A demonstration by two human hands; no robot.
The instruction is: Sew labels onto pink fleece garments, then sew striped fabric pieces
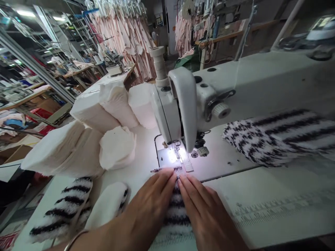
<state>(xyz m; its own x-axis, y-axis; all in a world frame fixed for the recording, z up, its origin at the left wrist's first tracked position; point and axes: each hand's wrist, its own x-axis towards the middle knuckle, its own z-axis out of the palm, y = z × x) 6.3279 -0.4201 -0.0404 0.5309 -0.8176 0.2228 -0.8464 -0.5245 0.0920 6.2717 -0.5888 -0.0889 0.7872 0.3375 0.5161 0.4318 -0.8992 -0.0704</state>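
Observation:
A black-and-white striped fuzzy fabric piece (178,220) lies in front of the sewing machine (167,111), its far edge short of the lit presser foot (178,152). My left hand (151,200) presses on its left side with fingers together. From the right, my right hand (200,205) grips the same piece, and the fingertips of both hands nearly meet at its far end. Both thumbs are mostly hidden. Left of my left forearm lie a white fuzzy piece with a dark striped edge (108,202) and a striped fuzzy piece (64,207).
Stacks of white fabric pieces (60,150) stand on the table's left side, with a smaller pile (117,146) nearer the needle. More striped fuzzy fabric (277,136) lies under the machine arm at right. A printed ruler (261,212) runs along the front. Pink garments (128,38) hang behind.

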